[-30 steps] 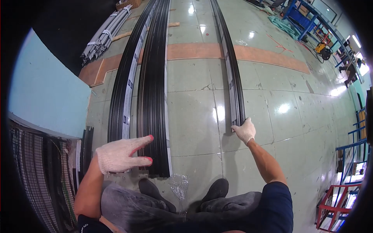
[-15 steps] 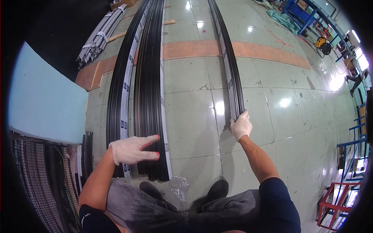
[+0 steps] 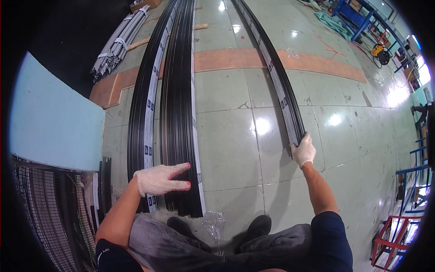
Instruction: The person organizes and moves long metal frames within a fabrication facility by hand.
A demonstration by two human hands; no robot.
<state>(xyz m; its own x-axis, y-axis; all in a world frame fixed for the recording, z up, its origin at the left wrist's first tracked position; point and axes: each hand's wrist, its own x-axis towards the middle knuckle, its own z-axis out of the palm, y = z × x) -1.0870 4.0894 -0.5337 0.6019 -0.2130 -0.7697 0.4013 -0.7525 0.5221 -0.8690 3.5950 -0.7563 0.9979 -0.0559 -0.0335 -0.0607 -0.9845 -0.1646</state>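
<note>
My right hand (image 3: 304, 150), in a white knit glove, grips the near end of a long black profile (image 3: 285, 89) with a pale label strip along its side. The profile stretches away to the far floor. My left hand (image 3: 164, 178), gloved with red fingertips, hovers over or rests on a stack of black profiles (image 3: 177, 113); whether it touches cannot be made out. Its thumb and fingers are spread and hold nothing. Left of that stack lies another bundle of black profiles (image 3: 141, 109), with a printed white strip. A crumpled clear plastic wrap (image 3: 213, 223) lies by my feet.
A wooden board (image 3: 226, 59) crosses the floor under the profiles. Grey wrapped bars (image 3: 118, 43) lie at the far left, near a light blue panel (image 3: 59, 113). A red metal frame (image 3: 390, 242) and a yellow cable reel (image 3: 379, 52) stand on the right.
My right hand has moved right with the near end of the single profile, widening its gap from the stack. My left hand has kept its spread pose, and the view has shifted slightly.
</note>
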